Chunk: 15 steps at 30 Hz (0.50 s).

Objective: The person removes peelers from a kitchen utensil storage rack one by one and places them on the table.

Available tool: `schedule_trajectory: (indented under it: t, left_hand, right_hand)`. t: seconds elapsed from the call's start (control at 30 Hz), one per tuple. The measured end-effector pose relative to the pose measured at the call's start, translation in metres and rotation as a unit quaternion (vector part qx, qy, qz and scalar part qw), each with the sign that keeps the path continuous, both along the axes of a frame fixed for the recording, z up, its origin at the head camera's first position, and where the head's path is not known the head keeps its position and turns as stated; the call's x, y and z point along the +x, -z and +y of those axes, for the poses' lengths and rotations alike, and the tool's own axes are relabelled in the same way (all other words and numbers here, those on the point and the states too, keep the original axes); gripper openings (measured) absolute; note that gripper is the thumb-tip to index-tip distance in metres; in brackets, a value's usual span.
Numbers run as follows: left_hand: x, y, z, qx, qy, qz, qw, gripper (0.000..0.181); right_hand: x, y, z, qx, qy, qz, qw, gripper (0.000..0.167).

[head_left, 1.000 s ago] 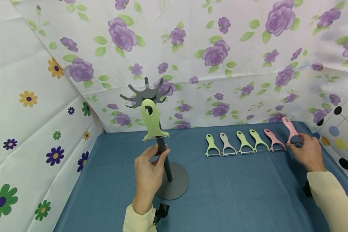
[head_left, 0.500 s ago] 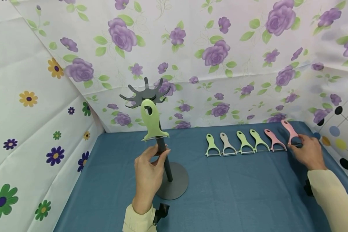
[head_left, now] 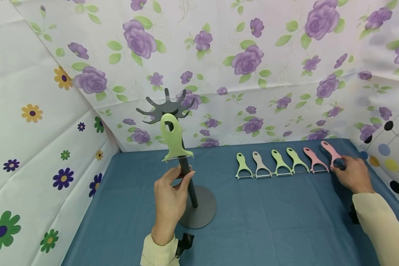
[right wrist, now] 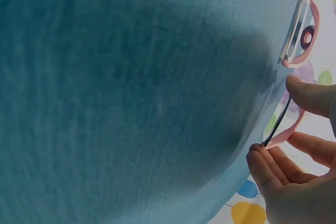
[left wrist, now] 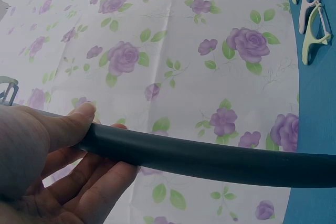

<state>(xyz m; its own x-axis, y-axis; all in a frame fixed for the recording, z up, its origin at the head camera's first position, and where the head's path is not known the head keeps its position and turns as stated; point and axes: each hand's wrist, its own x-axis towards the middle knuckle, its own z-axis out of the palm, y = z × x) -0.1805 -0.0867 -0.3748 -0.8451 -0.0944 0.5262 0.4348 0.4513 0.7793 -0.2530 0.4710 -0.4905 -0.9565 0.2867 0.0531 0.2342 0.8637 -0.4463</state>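
Observation:
My left hand [head_left: 171, 207] pinches the upright pole of a dark grey utensil stand [head_left: 193, 195], thumb and fingers on either side of it in the left wrist view. A green peeler [head_left: 173, 139] hangs at the front of the stand's hooked top, just above that hand. Far right, my right hand [head_left: 355, 175] holds a pink peeler [head_left: 330, 150] at its blade end, handle pointing toward the back wall. The right wrist view shows thumb and fingers at the two sides of this pink peeler's head [right wrist: 287, 136]. Whether it touches the cloth is unclear.
Left of the held peeler lies a row of several peelers: a second pink peeler [head_left: 315, 160], green ones such as a green peeler [head_left: 280, 162], and a whitish peeler [head_left: 261, 165]. Blue cloth [head_left: 252, 221] covers the table. Flowered sheets [head_left: 219, 66] hang behind and beside it.
My right hand has lowered the pink peeler's handle end toward the cloth and slightly left, into line with the row. The left hand and the stand have stayed practically still.

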Motion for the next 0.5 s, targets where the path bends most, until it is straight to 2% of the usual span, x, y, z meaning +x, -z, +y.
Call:
schedule_trajectory:
  t: [0.5]
  left_hand:
    - [-0.0001, 0.0011, -0.0009, 0.000, 0.004, 0.000, 1.0000, 0.018]
  right_hand:
    - [0.0025, 0.0037, -0.0013, 0.018, -0.018, -0.012, 0.9996, 0.061]
